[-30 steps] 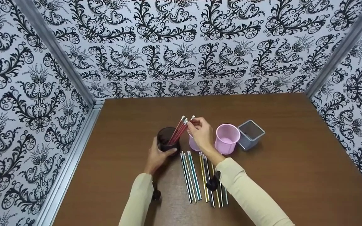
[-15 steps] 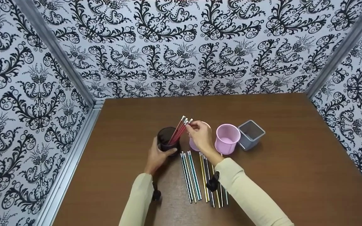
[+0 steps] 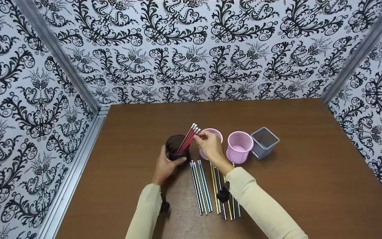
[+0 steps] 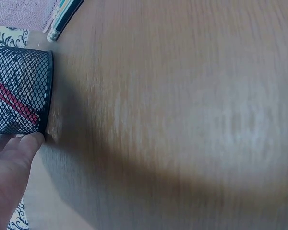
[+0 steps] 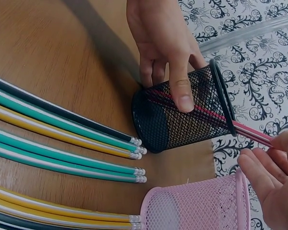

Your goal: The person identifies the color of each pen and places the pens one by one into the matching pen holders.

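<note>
My left hand (image 3: 165, 166) grips a black mesh pencil cup (image 5: 182, 132), thumb along its near side in the right wrist view. Several red pencils (image 3: 187, 140) lean to the right inside the cup, their white eraser ends above the rim. With thumb and fingers my right hand (image 3: 213, 146) pinches red pencils near those ends. Through the mesh in the left wrist view, a red pencil (image 4: 14, 101) slants down to the cup's bottom. Just behind the right hand stands a pink mesh cup (image 5: 197, 203), partly covered by it in the head view.
Another pink cup (image 3: 239, 151) and a grey square mesh holder (image 3: 264, 151) stand to the right. Striped teal, black and yellow pencils (image 3: 205, 186) lie in rows on the brown table (image 3: 128, 149), some under the right forearm. Patterned walls (image 3: 191, 59) enclose the table's back and sides.
My right hand has moved slightly down and left, and the red pencils' eraser ends now sit closer together. More of the nearer pink cup shows. The left hand and black cup keep their place.
</note>
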Demonstrator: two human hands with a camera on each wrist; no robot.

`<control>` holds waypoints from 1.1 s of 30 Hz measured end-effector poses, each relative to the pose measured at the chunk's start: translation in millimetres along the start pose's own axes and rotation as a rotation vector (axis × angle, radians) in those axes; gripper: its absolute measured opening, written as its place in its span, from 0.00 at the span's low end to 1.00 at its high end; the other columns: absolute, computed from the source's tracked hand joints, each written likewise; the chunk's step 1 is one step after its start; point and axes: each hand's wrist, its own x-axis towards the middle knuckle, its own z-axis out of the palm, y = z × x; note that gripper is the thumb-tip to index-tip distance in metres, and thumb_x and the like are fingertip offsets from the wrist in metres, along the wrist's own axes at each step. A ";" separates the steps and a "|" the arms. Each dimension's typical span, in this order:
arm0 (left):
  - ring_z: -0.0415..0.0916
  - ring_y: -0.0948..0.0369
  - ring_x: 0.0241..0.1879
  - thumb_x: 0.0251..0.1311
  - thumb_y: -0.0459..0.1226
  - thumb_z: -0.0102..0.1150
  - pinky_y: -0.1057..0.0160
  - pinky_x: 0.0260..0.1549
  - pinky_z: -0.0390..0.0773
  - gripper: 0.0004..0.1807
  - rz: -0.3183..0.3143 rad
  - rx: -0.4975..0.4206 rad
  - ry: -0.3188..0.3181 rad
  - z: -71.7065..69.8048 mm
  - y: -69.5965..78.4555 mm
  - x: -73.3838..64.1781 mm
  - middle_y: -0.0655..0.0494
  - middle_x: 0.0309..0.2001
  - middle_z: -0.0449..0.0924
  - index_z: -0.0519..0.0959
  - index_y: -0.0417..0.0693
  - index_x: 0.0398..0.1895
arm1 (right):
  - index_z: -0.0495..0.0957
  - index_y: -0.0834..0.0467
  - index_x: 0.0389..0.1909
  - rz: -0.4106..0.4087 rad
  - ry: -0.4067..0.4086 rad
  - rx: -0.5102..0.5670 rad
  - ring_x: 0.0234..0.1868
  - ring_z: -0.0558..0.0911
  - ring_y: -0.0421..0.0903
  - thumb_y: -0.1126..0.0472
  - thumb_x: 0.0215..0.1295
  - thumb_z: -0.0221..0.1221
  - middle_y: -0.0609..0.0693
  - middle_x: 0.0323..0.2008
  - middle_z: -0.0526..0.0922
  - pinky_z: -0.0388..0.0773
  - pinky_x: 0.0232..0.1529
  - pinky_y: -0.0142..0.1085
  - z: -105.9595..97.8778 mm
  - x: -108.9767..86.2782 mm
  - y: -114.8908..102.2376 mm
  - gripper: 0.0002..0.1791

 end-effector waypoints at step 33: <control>0.60 0.40 0.72 0.46 0.39 0.79 0.42 0.72 0.59 0.59 0.001 0.062 0.134 19.2 12.1 -17.0 0.32 0.71 0.61 0.51 0.33 0.76 | 0.84 0.67 0.40 -0.243 0.062 0.045 0.42 0.87 0.51 0.69 0.57 0.69 0.63 0.40 0.88 0.83 0.45 0.29 -83.8 -24.4 8.1 0.10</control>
